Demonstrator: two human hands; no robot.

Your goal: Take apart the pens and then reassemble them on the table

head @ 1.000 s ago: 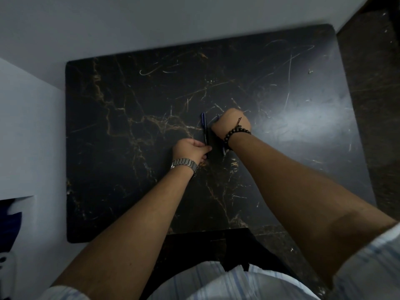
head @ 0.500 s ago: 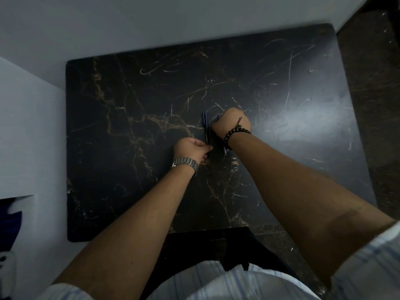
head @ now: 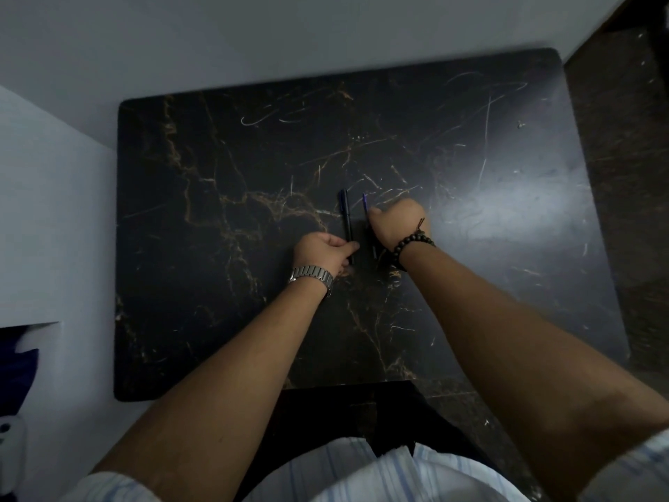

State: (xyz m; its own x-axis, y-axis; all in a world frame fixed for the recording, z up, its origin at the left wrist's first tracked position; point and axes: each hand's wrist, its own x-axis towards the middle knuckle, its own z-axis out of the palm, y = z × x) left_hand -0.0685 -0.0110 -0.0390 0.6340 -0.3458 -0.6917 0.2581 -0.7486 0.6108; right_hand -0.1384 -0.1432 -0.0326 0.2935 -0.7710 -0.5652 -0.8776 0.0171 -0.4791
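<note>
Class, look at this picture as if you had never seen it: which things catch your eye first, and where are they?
Two bare hands meet at the middle of a dark marbled table. The left hand, above a metal watch, pinches the near end of a dark pen that lies pointing away. Just to the right, the right hand, above a beaded bracelet, closes over a blue pen, only its far tip showing.

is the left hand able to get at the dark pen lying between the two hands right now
Probably yes. The left hand already has its fingers at the near end of the dark pen, which lies flat on the table. Nothing covers it; the right hand is busy at the blue pen beside it.
</note>
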